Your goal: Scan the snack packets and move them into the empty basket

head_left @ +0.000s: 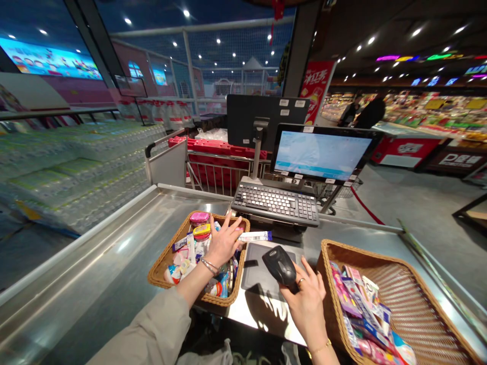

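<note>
My left hand reaches palm down over the left wicker basket. A long, slim white packet with a purple end sticks out to the right between its thumb and fingers. Beneath the hand, that basket holds mixed small sweets, among them a pink tin and a yellow-and-red one. My right hand is wrapped around a black barcode scanner, held above the counter between the baskets. To its right, another wicker basket contains a pile of purple and pink packets.
Behind the baskets stand a black keyboard and a lit screen, with a second monitor turned away. A grey pad lies on the metal counter. Stacked bottles fill the left; shopping carts stand beyond the counter.
</note>
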A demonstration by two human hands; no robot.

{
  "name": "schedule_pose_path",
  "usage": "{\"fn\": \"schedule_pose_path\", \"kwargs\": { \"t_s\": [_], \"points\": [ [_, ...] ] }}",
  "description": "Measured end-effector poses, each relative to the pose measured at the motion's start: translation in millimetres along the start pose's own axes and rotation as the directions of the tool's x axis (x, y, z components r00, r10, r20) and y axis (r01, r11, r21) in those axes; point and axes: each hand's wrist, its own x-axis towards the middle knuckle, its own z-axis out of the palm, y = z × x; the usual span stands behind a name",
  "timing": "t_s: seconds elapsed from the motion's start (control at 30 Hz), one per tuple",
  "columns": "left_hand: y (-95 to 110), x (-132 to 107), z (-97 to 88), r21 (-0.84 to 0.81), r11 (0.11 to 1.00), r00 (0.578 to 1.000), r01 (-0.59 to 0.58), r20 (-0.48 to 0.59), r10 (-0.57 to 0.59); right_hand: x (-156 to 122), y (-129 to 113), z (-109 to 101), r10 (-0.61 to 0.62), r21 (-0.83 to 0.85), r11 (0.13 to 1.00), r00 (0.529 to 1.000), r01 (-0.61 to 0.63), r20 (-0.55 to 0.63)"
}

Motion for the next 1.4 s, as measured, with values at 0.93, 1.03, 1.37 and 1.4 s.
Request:
{"fn": "schedule_pose_path", "kwargs": {
  "t_s": [0.93,1.03,1.37,1.4],
  "points": [
    [14,16,7.3,-0.04,0.998,0.998,-0.056,0.004,0.056,-1,12,-7,-0.009,-0.059,0.998,0.994,0.003,-0.106],
    [19,22,9.1,-0.049,0.995,0.996,-0.084,-0.006,0.084,-2,18,-10,-0.023,-0.073,0.997,0.99,0.013,-0.14],
    [37,37,18.1,-0.072,0.986,0.988,-0.151,-0.029,0.149,-11,34,-23,0.008,-0.133,0.991,0.984,-0.032,-0.177],
    [39,38,18.8,-0.077,0.985,0.987,-0.157,-0.033,0.155,-12,35,-25,0.011,-0.135,0.99,0.983,-0.036,-0.182]
  ]
}}
